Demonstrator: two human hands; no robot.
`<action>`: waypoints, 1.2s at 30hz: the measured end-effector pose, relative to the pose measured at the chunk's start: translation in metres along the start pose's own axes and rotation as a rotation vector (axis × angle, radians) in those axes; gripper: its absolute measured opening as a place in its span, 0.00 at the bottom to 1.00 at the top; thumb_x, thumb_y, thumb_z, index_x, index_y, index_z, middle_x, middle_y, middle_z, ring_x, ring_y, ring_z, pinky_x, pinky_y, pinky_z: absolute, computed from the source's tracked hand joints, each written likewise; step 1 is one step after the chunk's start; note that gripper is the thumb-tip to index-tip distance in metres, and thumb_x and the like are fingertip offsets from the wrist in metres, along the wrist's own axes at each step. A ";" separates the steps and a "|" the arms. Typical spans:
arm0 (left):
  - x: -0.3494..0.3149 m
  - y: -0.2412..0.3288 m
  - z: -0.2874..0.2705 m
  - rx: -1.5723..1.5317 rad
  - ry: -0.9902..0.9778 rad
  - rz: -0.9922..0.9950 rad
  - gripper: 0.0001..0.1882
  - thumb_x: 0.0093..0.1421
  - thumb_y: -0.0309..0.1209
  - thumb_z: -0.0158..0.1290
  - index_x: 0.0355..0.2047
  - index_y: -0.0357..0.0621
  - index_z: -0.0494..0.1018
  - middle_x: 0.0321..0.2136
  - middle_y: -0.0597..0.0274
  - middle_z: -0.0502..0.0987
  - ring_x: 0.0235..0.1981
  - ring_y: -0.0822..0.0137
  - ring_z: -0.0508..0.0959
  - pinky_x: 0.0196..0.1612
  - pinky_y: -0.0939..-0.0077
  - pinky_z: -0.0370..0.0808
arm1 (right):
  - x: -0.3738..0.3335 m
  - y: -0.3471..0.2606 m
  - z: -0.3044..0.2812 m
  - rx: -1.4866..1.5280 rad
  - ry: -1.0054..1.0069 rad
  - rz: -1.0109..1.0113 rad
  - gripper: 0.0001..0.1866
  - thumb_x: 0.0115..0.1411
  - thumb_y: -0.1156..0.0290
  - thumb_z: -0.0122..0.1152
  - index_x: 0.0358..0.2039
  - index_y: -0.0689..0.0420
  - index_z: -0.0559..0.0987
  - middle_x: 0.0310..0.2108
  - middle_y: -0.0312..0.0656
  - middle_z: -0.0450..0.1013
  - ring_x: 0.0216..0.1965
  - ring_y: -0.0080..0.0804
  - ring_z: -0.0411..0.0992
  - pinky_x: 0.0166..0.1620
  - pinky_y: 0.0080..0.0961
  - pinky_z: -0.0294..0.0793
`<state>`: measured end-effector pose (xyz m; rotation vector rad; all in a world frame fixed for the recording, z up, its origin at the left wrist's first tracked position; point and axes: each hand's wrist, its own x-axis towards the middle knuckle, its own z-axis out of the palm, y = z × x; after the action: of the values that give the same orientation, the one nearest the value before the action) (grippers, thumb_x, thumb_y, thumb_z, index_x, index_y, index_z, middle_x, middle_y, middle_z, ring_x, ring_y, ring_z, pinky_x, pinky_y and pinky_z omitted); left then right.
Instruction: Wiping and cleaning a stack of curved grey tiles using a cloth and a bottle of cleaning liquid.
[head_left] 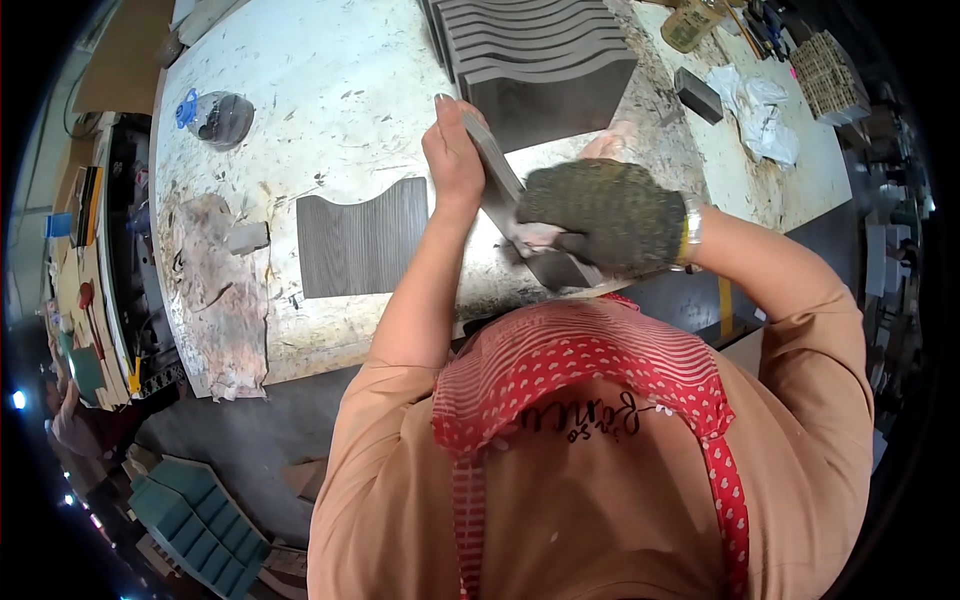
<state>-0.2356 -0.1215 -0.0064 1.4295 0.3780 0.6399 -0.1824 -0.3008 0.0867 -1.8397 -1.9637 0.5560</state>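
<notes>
My bare left hand (455, 158) grips the upper end of a dark grey wood-grain panel (490, 160) that stands tilted on edge. On my right hand (610, 215) is a dark green work glove, slightly blurred. Its fingers are closed around a pale, stained rag (538, 236), pressed against the lower part of that panel. A matching panel with a curved top edge (360, 245) lies flat left of my left forearm. Beyond my hands, several similar curved panels (550, 110) stand in a tight stack.
A clear bottle with a blue cap (222, 120) lies at the far left of the worktable (310, 90). Stained paper (215, 300) and a small pale block (248, 237) are nearer. A dark block (698, 95), crumpled white plastic (762, 115), a jar (688, 28) and a woven basket (828, 80) occupy the right.
</notes>
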 end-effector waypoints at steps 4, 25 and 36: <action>-0.002 0.002 0.003 -0.003 0.008 0.028 0.35 0.71 0.53 0.31 0.18 0.38 0.68 0.15 0.64 0.68 0.20 0.72 0.66 0.26 0.76 0.64 | -0.054 0.011 -0.026 0.103 -0.049 -0.172 0.22 0.58 0.50 0.59 0.42 0.56 0.73 0.36 0.44 0.72 0.38 0.38 0.72 0.29 0.27 0.76; -0.003 -0.016 0.006 0.086 0.069 0.046 0.32 0.71 0.49 0.34 0.20 0.37 0.72 0.16 0.62 0.72 0.22 0.68 0.70 0.29 0.70 0.67 | -0.004 -0.019 -0.018 -0.007 -0.039 -0.127 0.17 0.57 0.65 0.59 0.47 0.52 0.77 0.45 0.47 0.74 0.47 0.43 0.72 0.51 0.38 0.71; -0.006 -0.008 -0.001 -0.017 0.047 0.138 0.34 0.71 0.50 0.31 0.15 0.39 0.67 0.13 0.63 0.68 0.16 0.72 0.66 0.22 0.76 0.63 | -0.048 0.009 -0.002 0.796 0.073 -0.005 0.19 0.58 0.63 0.60 0.49 0.55 0.78 0.50 0.45 0.75 0.50 0.39 0.74 0.55 0.34 0.70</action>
<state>-0.2391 -0.1246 -0.0154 1.4348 0.3112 0.7877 -0.1702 -0.3483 0.0831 -1.3156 -1.3869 1.0597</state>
